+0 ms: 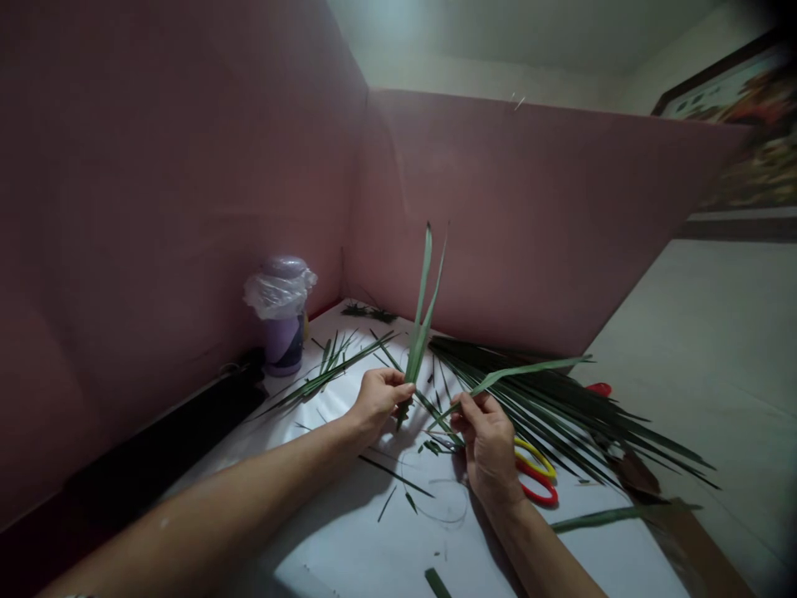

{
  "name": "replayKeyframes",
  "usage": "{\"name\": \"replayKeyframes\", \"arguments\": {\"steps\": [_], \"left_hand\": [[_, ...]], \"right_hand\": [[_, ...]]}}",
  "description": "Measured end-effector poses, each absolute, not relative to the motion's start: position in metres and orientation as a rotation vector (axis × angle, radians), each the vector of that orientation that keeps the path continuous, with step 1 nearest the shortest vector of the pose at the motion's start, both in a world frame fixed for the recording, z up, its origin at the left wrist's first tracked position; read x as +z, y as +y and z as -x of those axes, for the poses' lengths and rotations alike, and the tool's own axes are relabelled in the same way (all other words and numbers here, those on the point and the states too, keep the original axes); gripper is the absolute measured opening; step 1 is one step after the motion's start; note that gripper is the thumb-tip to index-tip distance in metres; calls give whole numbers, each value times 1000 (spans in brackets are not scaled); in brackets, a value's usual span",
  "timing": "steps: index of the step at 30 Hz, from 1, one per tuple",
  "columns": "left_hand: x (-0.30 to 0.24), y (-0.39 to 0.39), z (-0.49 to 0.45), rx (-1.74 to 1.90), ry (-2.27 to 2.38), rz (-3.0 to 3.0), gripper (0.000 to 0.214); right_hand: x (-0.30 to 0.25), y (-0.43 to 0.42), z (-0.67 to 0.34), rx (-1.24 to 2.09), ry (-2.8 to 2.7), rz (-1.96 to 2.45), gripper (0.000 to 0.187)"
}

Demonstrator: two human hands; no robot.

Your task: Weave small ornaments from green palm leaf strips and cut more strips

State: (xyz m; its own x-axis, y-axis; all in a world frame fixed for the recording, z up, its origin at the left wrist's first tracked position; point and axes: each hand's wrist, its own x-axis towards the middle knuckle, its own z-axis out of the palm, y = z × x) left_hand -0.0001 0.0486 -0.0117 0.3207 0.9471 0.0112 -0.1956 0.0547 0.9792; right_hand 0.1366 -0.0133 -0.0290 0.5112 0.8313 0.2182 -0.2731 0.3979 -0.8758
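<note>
My left hand (381, 399) is closed around the lower end of some long green leaf strips (420, 340), which stand up above it; a short, notched or folded part pokes out below my fingers. Between thumb and fingers, my right hand (489, 440) pinches another leaf strip (529, 369) that reaches out to the right. The two hands are apart, held over the white tabletop (349, 507). Scissors with yellow and red handles (536, 473) lie just right of my right hand, their blades partly hidden by it.
A big bundle of long leaves (560, 407) spreads across the right side. Thinner leaves (336, 370) lie at the left, near a purple container (285, 336) with a plastic bag over its top. Small cuttings and thin strands are scattered in front. Pink panels (498, 224) stand behind and left.
</note>
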Motion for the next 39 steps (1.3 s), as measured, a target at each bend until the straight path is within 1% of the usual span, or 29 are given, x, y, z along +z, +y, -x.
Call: {"name": "replayKeyframes", "arguments": {"steps": [8,10,16,21,24,28,31,33,35,37,39], "left_hand": [[-20,56,0,816,1077,-1389,5],[-23,60,0,850,1109,-1439,5],[-14,73,11,1009,1245,-1672,19],[2,84,31,1100,1589,-2102,33],[-1,97,42,1102,1676,-2178,42],[-8,110,49,1037,1775,-2224,42],[-5,106,46,1117,1829,-2283,37],[0,95,39,1213,1703,-2273,26],[4,80,27,1212,1337,-2202,16],[5,62,15,1136,939,-2053,20],[4,45,4,1143,719,-1975,23]], "right_hand": [[-39,-14,-134,774,-889,962,19],[-40,-14,-135,781,-895,968,20],[-38,-13,-134,748,-844,962,21],[-36,-14,-136,688,-724,953,25],[-34,-14,-141,605,-612,971,25],[-33,-14,-141,500,-650,979,24],[-33,-17,-134,484,-789,998,20],[-34,-20,-127,485,-902,1048,17],[-34,-25,-122,451,-1035,1125,14],[-34,-29,-118,386,-1174,1208,12],[-34,-33,-115,304,-1284,1277,10]]}}
